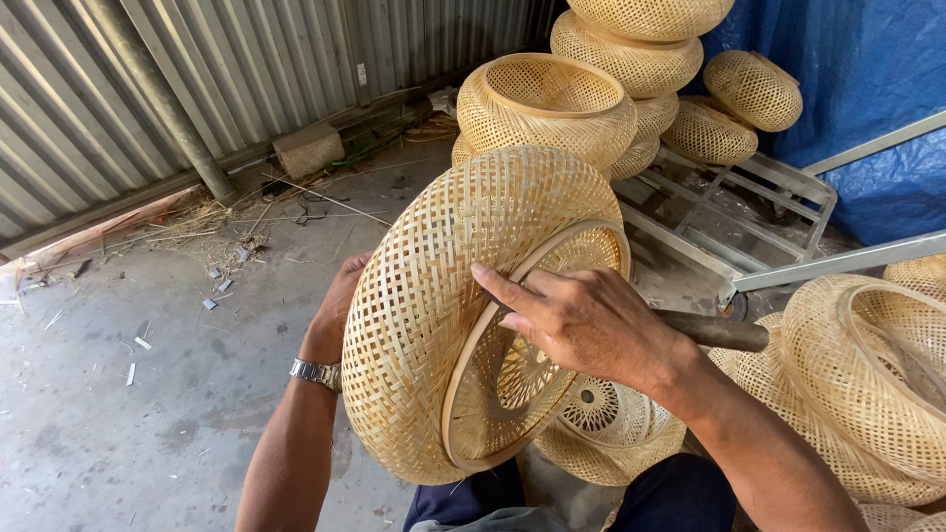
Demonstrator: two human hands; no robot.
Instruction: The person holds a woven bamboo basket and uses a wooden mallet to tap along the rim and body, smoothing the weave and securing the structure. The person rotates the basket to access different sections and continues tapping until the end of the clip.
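**Woven basket held tilted between both hands**

The left hand [340,296] gripped the far side of a round woven bamboo basket [434,296], mostly hidden behind it, a metal watch [315,373] on its wrist. The right hand [581,320] was closed around a dark-handled tool [714,332], its forefinger stretched along the basket's pale rim. The basket was tipped on edge, its opening turned toward the right hand. Just below that hand lay a smaller basket [611,424]. Beyond both hands stood stacked baskets [591,89], and more baskets [867,374] sat right of the right hand, on the concrete floor [148,394].
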